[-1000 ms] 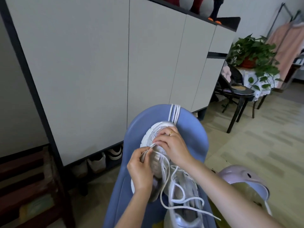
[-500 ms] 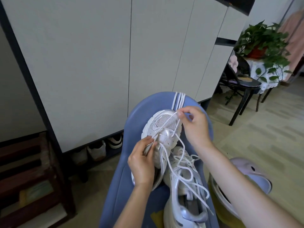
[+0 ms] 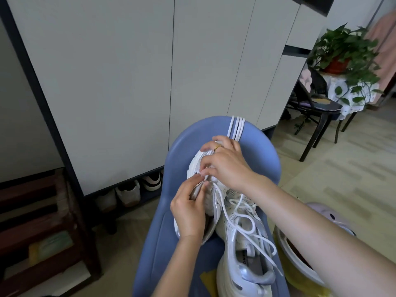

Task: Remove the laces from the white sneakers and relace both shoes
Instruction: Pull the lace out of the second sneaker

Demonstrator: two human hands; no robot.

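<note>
At the bottom centre of the frame a white sneaker (image 3: pixel 244 249) lies on a blue seat (image 3: pixel 158 243), heel toward the lower edge and toe toward the middle, its long axis running up the frame with a slight lean left; a tongue label shows a few dark letters, too small to read. A loose lace (image 3: pixel 246 224) loops over its opening. Just above and left, a second sneaker (image 3: pixel 198 166) points its toe to the top of the seat. The left hand (image 3: pixel 189 213) pinches this shoe's upper, grip narrow. The right hand (image 3: pixel 227 166), with a ring (image 3: pixel 218 147), curls its fingers over the toe, pinching there. Above, another lace (image 3: pixel 235 129) hangs folded over the seat's top edge. Behind stands a pale cabinet (image 3: pixel 128 82); a plant (image 3: pixel 345 50) sits upper right.
</note>
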